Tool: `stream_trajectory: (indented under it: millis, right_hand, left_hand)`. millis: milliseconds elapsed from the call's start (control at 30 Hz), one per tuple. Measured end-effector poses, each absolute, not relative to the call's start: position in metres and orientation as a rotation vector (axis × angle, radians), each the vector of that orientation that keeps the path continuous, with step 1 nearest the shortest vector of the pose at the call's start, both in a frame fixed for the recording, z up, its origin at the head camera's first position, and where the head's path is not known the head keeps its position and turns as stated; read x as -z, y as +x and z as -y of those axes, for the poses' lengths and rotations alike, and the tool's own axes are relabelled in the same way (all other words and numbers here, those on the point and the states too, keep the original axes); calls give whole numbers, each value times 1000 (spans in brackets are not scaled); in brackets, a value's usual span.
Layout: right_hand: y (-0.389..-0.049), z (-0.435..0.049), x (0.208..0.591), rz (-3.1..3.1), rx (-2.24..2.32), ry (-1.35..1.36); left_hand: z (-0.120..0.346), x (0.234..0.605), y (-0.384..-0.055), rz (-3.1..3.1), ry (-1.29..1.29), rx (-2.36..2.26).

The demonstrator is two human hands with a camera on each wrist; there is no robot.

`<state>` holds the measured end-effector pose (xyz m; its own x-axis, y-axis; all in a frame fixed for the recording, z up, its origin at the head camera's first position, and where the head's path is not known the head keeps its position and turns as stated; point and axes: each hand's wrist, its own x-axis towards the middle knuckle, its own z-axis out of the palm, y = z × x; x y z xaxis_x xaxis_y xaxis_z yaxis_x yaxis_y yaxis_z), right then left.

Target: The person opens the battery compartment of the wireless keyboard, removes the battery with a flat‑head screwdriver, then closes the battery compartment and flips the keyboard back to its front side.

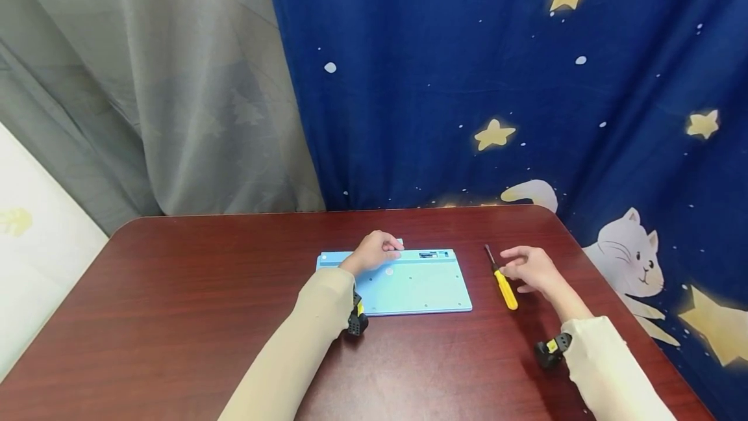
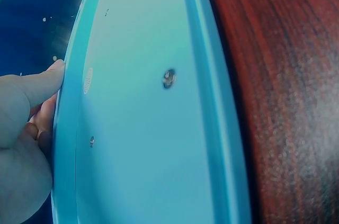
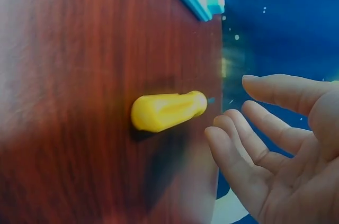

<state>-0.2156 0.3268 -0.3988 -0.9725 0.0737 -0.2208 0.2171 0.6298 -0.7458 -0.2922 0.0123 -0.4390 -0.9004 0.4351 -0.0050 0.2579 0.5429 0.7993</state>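
A light-blue keyboard (image 1: 417, 291) lies face down, with small screws in its underside and an open battery slot (image 1: 428, 255) near the far right corner. My left hand (image 1: 374, 252) is at its far edge, fingers curled. By those fingertips a small light-blue piece (image 1: 400, 240), possibly a battery cover, pokes out; the fingers seem to pinch it, but most of it is hidden. On the table right of the keyboard lies a screwdriver (image 3: 167, 112) with a yellow handle and dark shaft. Close beside it hovers my right hand (image 3: 265, 150), fingers spread and holding nothing.
Underneath is a dark red-brown wooden table (image 1: 175, 304) with rounded far corners. Behind its far edge hang a grey curtain (image 1: 193, 83) and a blue star-patterned curtain (image 1: 438, 83). Each wrist carries a small black camera (image 1: 358, 320).
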Motion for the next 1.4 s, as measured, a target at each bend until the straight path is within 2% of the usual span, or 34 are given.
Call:
stream_trajectory:
  millis: [733, 1400]
  right_hand:
    - [-201, -331, 431, -2769, 1179, 296]
    - [-206, -329, 437, -2817, 1147, 351]
  left_hand:
    - [-12, 440, -293, -2570, 588, -1288]
    - [-14, 443, -295, -2582, 589, -1285]
